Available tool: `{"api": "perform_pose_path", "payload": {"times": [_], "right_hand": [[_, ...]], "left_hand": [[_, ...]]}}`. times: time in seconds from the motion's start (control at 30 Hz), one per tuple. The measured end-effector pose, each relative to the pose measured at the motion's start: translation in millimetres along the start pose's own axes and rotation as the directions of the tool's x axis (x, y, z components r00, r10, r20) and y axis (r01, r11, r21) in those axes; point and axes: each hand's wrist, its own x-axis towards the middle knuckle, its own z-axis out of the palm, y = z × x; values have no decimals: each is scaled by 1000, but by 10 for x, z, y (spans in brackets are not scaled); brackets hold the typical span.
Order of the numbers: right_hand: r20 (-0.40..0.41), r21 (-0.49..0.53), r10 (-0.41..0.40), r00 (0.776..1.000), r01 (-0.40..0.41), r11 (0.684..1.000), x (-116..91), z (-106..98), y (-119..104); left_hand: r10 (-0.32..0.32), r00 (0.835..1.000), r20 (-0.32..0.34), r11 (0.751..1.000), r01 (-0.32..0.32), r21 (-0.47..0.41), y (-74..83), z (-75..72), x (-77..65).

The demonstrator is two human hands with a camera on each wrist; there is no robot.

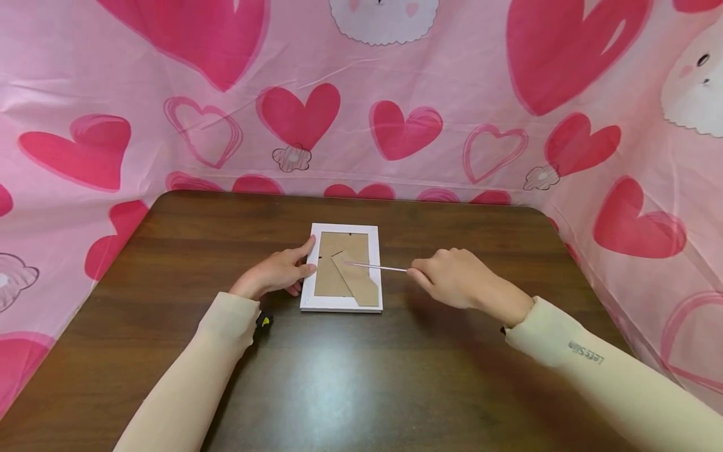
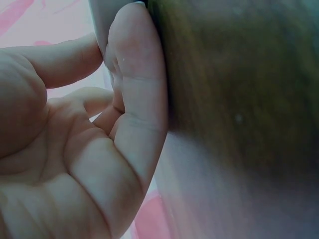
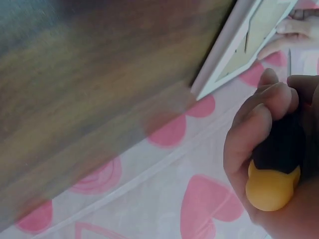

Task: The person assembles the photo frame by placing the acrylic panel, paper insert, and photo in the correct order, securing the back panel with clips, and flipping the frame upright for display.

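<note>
A white picture frame (image 1: 375, 251) lies back side up on the table, with a brown backing board (image 1: 333, 242) and a slanted stand leg (image 1: 357, 282). My left hand (image 1: 277, 271) grips the frame's left edge, its thumb on the white border. In the left wrist view, the left fingers (image 2: 142, 74) are against the frame's side, close to the table. To the right, my right hand (image 1: 456, 276) holds a screwdriver (image 1: 390, 269) by its black and yellow handle (image 3: 273, 186). The thin shaft points left across the frame; its tip is over the stand leg, and contact cannot be told.
The dark wooden table (image 1: 316, 389) extends around the frame. A pink cloth (image 1: 350, 69) printed with hearts hangs behind it and at both sides. A small black and yellow item (image 1: 263, 321) shows by the left wrist.
</note>
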Motion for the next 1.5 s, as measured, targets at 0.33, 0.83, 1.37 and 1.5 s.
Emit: {"api": "perform_pose_path", "payload": {"times": [0.33,0.83,1.37,1.5], "right_hand": [[-47,-15,-87,995,86,996,-165,63,-85],[-101,-143,-87,991,72,987,-250,121,-145],[-129,-207,-116,985,88,974,-217,131,-164],[-127,-201,-120,985,92,975,-205,122,-159]], "left_hand": [[17,1000,10,1000,-17,3,38,-22,-11],[13,1000,13,1000,-13,-6,9,-20,26],[18,1000,14,1000,-18,-9,2,-36,60],[16,1000,14,1000,-16,-11,8,-43,58]]}}
